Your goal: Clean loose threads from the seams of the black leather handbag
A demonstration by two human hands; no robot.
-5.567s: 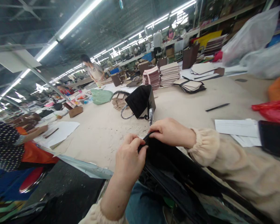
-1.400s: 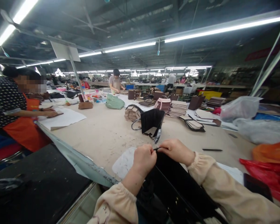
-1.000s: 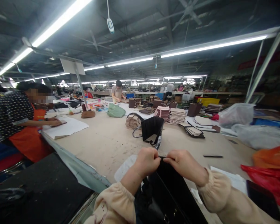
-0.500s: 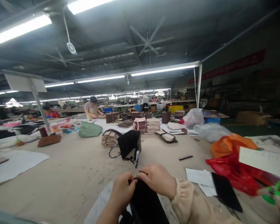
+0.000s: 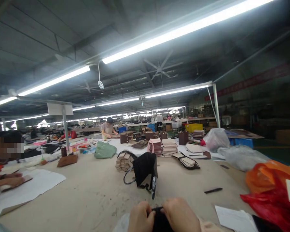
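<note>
My left hand (image 5: 142, 217) and my right hand (image 5: 180, 214) are at the bottom edge of the view, side by side. Between them is what looks like a black bag (image 5: 161, 220), its upper edge pinched by the fingers of both. Most of it lies below the picture, so its full shape is hidden. Straight ahead on the table, a second black bag (image 5: 145, 169) stands tilted, with a handle looped out to its left and a strip wrapped in clear plastic hanging at its front. Whitish plastic (image 5: 122, 224) lies beside my left hand.
Behind the black bag are stacked beige pieces (image 5: 125, 161) and stacks of brown panels (image 5: 155, 146). To the right lie a black pen-like stick (image 5: 213, 190), white papers (image 5: 234, 219) and red and orange plastic bags (image 5: 270, 199). A co-worker's hands (image 5: 13, 181) work at far left.
The view has tilted up and turned left, so my hands and the held black bag sit lower in the picture. Both hands still pinch its edge. A co-worker at left has come further into view.
</note>
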